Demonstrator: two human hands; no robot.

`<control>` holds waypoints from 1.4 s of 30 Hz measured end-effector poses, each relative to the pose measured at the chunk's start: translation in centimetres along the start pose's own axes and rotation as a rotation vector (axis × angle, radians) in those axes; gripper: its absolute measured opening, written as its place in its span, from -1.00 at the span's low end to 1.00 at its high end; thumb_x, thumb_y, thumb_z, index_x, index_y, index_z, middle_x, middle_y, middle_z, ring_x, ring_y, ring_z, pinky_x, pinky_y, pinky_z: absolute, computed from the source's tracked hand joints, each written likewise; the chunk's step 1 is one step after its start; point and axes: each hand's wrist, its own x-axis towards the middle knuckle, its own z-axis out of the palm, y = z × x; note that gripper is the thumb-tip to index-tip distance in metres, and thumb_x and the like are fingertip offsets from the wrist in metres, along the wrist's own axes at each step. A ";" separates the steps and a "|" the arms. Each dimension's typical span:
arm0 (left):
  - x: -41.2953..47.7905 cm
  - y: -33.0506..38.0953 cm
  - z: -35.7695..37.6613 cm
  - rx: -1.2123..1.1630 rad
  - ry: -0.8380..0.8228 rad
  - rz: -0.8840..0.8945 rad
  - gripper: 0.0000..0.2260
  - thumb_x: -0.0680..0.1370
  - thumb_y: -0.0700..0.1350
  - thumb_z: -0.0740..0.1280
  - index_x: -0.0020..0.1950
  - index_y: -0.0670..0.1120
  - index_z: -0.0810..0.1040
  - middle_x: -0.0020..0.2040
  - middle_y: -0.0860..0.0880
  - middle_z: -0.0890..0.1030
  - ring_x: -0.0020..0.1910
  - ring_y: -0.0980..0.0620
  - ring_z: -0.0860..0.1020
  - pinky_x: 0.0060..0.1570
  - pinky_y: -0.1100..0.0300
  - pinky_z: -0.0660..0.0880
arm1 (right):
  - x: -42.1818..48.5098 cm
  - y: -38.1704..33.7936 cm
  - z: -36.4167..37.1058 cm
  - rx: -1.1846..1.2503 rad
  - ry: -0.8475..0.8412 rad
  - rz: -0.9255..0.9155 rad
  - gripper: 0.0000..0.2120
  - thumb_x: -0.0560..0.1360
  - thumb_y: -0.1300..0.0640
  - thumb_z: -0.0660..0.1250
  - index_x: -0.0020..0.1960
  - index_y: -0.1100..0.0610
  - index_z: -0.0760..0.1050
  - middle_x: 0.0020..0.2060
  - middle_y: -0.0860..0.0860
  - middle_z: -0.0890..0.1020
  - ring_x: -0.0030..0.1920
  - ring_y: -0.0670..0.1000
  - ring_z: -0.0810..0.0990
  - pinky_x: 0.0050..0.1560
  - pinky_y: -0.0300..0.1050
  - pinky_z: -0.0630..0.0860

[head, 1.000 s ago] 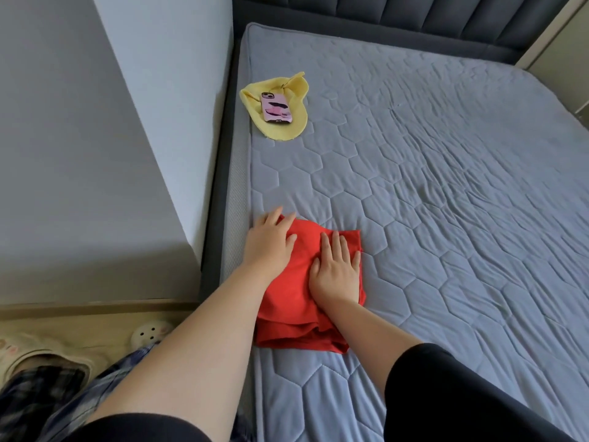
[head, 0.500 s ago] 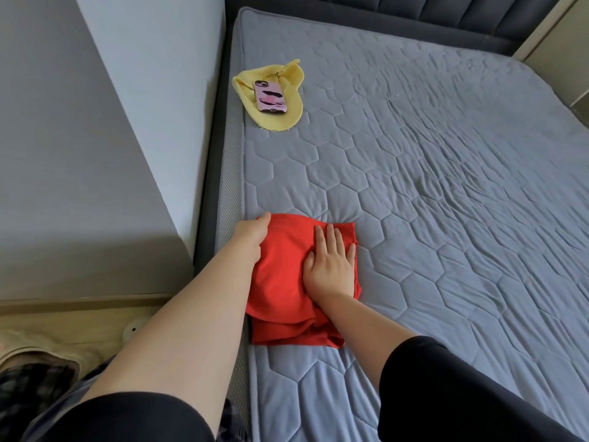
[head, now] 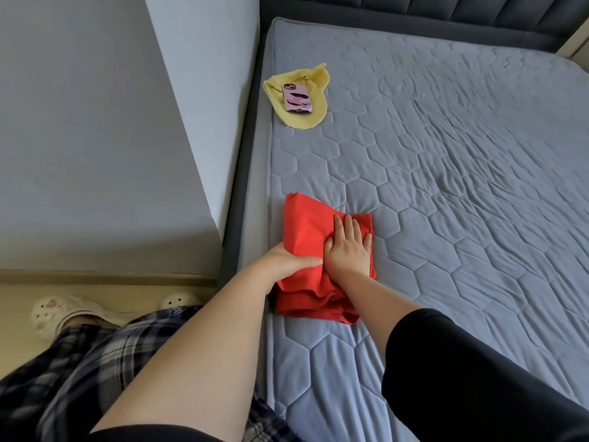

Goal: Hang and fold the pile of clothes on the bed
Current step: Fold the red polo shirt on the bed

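At the near left edge of the grey mattress (head: 446, 186), our right hand (head: 349, 250) presses flat, fingers straight, on a folded red garment (head: 306, 224) while our left hand (head: 287, 261) grips its left side, seemingly finishing the fold; next we probably lift it aside.

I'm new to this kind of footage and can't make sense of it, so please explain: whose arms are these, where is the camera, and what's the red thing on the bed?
No machine here: these are a person's own two arms, filmed by a wide-angle camera worn on their head, looking down. On the grey mattress lies a folded red garment. The left hand grips its left edge, thumb on top; the right hand presses flat on it. Farther up the bed, a phone in a pink case lies on a yellow cloth.
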 end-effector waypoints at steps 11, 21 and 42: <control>-2.2 -0.9 0.3 -0.393 0.005 -0.167 -0.70 0.41 -0.30 0.43 0.13 -0.15 0.57 -0.20 -0.12 0.66 -0.25 -0.06 0.62 -0.29 0.17 0.54 | -2.3 3.9 -4.6 0.892 -0.082 0.537 -0.45 0.41 -0.08 0.46 0.27 0.19 0.45 0.12 0.09 0.60 0.06 0.08 0.58 0.05 -0.09 0.50; -5.6 0.1 -1.5 -0.519 -0.143 -0.169 -0.90 0.45 -0.18 0.36 -0.07 -0.15 0.62 -0.25 -0.14 0.68 -0.35 -0.07 0.65 -0.23 0.01 0.61 | -5.7 3.6 -8.0 1.562 -0.667 0.693 -0.76 0.51 0.06 0.33 0.06 0.21 0.57 -0.22 0.15 0.70 -0.29 0.08 0.69 -0.23 0.03 0.65; -27.7 -6.6 -23.6 -1.373 0.433 0.437 -0.66 0.57 -0.05 0.17 -0.38 -0.06 0.52 -0.56 0.03 0.47 -0.68 0.09 0.39 -0.66 0.44 0.24 | -17.6 -32.9 -15.6 1.580 -0.898 0.350 -0.97 0.49 0.20 0.32 -0.08 0.16 0.51 -0.27 0.07 0.62 -0.27 0.06 0.59 -0.25 -0.06 0.54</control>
